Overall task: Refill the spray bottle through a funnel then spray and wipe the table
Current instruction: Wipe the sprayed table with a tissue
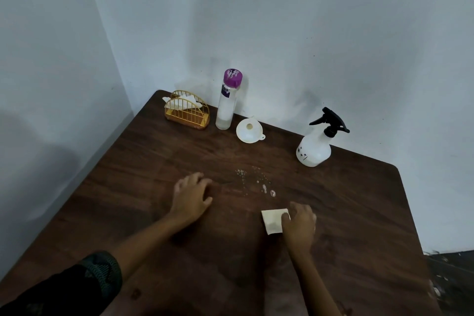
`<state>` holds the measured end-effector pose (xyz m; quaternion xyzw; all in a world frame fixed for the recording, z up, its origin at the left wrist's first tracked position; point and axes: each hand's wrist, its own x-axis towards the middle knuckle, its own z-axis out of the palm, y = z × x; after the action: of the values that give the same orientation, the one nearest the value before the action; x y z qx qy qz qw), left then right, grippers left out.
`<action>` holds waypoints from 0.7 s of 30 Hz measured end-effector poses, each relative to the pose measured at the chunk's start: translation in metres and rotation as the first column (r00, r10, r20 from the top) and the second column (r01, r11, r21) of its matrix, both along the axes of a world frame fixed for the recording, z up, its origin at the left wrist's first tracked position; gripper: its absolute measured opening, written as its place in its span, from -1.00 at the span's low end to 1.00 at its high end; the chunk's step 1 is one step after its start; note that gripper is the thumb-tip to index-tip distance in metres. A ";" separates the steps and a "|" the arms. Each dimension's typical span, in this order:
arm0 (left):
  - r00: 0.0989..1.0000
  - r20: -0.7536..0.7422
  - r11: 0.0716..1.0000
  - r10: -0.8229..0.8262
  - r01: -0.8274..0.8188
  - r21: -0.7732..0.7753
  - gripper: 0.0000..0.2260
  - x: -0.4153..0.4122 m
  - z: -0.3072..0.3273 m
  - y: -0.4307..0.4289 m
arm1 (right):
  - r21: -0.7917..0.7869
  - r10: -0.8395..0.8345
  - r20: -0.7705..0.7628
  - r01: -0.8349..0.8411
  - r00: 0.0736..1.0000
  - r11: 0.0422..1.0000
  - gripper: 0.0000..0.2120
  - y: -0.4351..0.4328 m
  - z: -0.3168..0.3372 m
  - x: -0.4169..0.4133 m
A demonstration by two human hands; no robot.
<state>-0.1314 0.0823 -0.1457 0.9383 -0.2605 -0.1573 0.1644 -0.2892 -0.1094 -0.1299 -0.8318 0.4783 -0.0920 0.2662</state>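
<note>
The brown table [359,213] is set in a wall corner. The spray bottle [314,150] is stood at its far edge, with its black trigger head on. The left hand [191,197] is laid flat, holding nothing. The folded tissue [272,220] is pressed down under the flat right hand [298,226], near the droplets [266,188].

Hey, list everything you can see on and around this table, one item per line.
table: 1, dark brown, room corner
walls: 2, pale, behind and left
spray bottle: 1, white with black trigger, far right
funnel: 1, white, far middle
purple-capped bottle: 1, clear, left of funnel
napkin holder: 1, gold wire, far left corner
droplets: several, whitish, table centre
folded napkin: 1, cream, under right hand
left hand: 1, resting on table
right hand: 1, pressing folded napkin
</note>
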 end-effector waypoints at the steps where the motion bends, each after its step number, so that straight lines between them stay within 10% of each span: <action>1: 1.000 0.012 0.997 0.009 -0.009 0.082 -0.38 0.007 -0.004 0.010 | -0.008 0.009 0.058 -0.008 0.998 1.000 -0.68 0.007 0.000 -0.001; 4: 0.990 -0.137 0.960 0.010 0.029 0.280 -0.09 0.022 -0.017 0.033 | 0.070 0.053 0.057 -0.057 0.997 0.996 -0.63 0.030 -0.009 0.006; 12: 0.956 -0.291 0.939 -0.023 0.120 0.323 -0.09 0.032 -0.027 0.039 | -0.064 0.172 -0.216 -0.190 0.961 0.980 0.03 0.052 -0.053 0.002; 21: 0.944 -0.330 0.929 -0.028 0.147 0.341 -0.08 0.033 -0.024 0.040 | -0.048 0.325 -0.274 -0.351 0.905 0.935 -0.16 0.013 -0.045 0.059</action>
<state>-0.0981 0.1225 -0.1701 0.9018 -0.2392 -0.3593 0.0220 -0.2306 -0.0961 -0.1752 -0.9187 0.3528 0.0432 0.1721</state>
